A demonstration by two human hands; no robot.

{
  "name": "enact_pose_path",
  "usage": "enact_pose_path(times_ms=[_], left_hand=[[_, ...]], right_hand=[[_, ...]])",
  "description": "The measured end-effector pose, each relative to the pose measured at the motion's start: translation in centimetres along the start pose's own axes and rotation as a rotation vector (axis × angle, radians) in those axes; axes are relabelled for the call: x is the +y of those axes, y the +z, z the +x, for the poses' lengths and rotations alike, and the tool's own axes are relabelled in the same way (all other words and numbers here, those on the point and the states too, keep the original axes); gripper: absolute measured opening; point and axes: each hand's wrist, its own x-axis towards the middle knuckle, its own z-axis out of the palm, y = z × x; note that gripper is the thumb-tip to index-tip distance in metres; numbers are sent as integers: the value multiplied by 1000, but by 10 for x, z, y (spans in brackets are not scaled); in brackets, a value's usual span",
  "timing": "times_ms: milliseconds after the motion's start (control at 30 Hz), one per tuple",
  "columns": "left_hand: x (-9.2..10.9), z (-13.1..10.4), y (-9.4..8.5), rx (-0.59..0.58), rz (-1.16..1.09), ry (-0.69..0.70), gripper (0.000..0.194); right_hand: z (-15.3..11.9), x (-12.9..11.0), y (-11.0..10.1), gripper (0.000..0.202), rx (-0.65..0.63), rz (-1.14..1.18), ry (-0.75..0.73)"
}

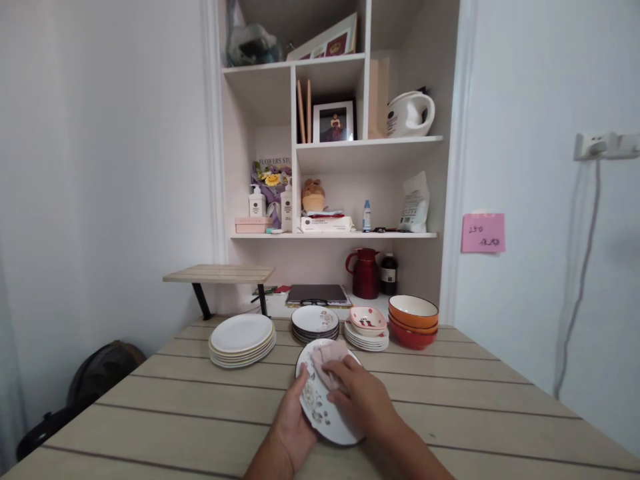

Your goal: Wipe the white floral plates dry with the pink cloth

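A white plate with a dark rim and a floral pattern [320, 400] is tilted above the table's near part. My left hand [295, 415] grips its left edge, with the thumb on the rim and the other fingers hidden beneath. Bunched under the fingers of my right hand [361, 397] is a pale pink cloth [327, 360], pressed on the plate's upper face. Just beyond stands a stack of similar floral plates [315, 320].
On the slatted table [200, 413], a stack of larger white plates [242, 333] stands left. Small plates [367, 341] topped by a pink-rimmed dish [369, 318], and orange and red bowls [413, 321], stand right. A small raised shelf [220, 273] is at back left.
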Motion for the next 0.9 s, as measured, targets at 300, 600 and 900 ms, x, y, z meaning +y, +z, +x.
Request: enact_pose_path(times_ms=[300, 600, 900], left_hand=[[5, 0, -5, -24, -43, -18, 57], [3, -2, 0, -24, 5, -33, 52], [4, 3, -8, -22, -43, -9, 57]], right_hand=[[-5, 16, -10, 31, -159, -17, -51], [-4, -6, 1, 52, -50, 98, -136], [-3, 17, -13, 32, -94, -88, 55]])
